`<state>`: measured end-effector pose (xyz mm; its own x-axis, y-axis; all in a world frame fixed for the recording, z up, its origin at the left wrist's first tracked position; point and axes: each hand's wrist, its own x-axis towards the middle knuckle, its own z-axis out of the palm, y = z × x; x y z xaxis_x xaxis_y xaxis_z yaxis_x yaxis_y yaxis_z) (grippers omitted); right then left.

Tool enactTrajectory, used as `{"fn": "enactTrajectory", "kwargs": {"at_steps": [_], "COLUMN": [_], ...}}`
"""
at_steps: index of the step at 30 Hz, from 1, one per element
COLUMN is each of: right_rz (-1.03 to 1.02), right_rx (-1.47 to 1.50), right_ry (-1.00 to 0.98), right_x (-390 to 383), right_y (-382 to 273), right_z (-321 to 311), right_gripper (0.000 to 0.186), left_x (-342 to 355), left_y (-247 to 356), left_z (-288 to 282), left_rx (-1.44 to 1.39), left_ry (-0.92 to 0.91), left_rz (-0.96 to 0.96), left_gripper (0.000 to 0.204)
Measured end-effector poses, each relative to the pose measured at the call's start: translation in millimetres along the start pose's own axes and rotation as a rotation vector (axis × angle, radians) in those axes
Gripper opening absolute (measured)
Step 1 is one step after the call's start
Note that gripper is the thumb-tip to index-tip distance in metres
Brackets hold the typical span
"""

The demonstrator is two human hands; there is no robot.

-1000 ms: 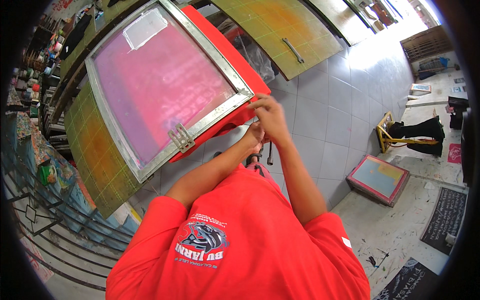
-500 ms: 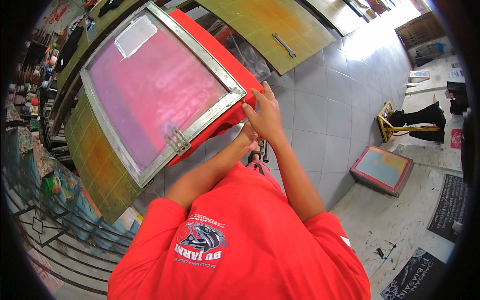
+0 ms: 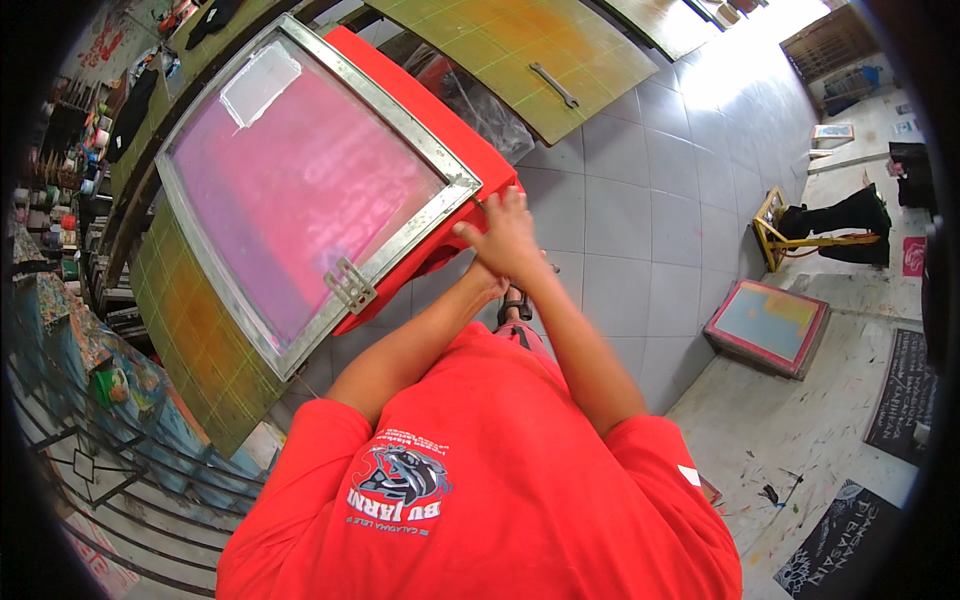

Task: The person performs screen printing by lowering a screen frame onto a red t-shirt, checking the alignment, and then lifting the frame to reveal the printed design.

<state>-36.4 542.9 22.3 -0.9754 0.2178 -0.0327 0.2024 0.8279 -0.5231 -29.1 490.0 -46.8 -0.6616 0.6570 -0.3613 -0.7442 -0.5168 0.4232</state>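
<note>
A metal-framed printing screen (image 3: pixel 418 216) with a pink and purple mesh lies over red fabric (image 3: pixel 455 120), which shows beyond its far side and hangs below its near edge. My right hand (image 3: pixel 502 235) is beside the frame's near right corner, fingers stretched out and spread, fingertips next to the red fabric. My left hand (image 3: pixel 487 281) is just below it, wrists close to crossing. Its fingers are mostly hidden behind the right hand, so what it holds, if anything, is not visible. A slotted metal bracket (image 3: pixel 349 287) sits on the frame's near rail.
Yellow-green boards (image 3: pixel 205 330) lie beside and beyond the screen. A wrench (image 3: pixel 555 85) rests on the far board (image 3: pixel 610 75), near clear plastic (image 3: pixel 490 110). Grey floor tiles (image 3: pixel 615 220) stretch rightward to a boxed frame (image 3: pixel 768 325) and a yellow stand (image 3: pixel 775 235). Curved black railings (image 3: pixel 150 520) are at lower left.
My right hand has drawn back slightly from the frame's corner, toward me and to the left, now covering more of my left hand. The screen and fabric look the same.
</note>
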Motion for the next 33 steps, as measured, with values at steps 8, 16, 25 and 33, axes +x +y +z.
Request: {"fn": "enactTrajectory", "kwargs": {"at_steps": [8,16,25,33], "right_rz": [-0.214,0.068,-0.194,-0.045], "right_rx": [0.38,0.023,0.324,0.16], "right_ry": [0.041,-0.025,0.263,0.223], "right_x": [-36,1,-30,-97], "right_y": [-13,14,33,89], "right_z": [-77,9,-58,-7], "right_gripper": [0.048,0.057,0.033,0.056], "left_x": [-9,4,10,3], "left_y": [15,7,1,8], "left_z": [8,-3,-19,3], "left_rx": [0.06,0.261,0.2,0.113], "left_ry": [0.09,0.015,0.158,0.212], "left_rz": [-0.018,-0.102,-0.135,-0.145], "left_gripper": [0.034,0.02,0.022,0.03]}}
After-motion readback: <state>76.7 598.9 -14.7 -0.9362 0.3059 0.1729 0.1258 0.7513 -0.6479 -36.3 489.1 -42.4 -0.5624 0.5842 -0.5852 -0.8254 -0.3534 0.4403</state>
